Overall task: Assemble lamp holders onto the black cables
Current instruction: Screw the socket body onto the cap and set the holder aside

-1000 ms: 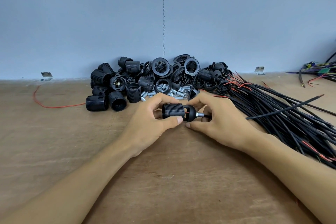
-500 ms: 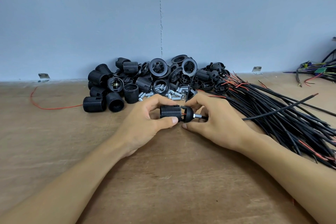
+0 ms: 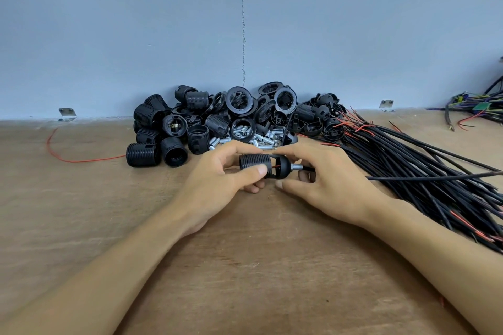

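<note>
Head view | left hand [image 3: 217, 179] grips black ribbed plastic lamp holder [image 3: 254, 164], thumb across it, above the wooden tabletop's [image 3: 258, 266] middle | right hand [image 3: 326, 185] curls round its black domed cap [image 3: 283, 168], apparently holding it, grip partly hidden | thin black cable [image 3: 435, 177] leaves the cap rightward | heap of black holder parts [image 3: 217, 119] at far edge | bundle of black cables [image 3: 422, 149] toward right edge

The bundle of thin black cables [image 3: 435, 193] runs off the right edge. So does the far tangle of coloured wires [image 3: 475, 104].
</note>
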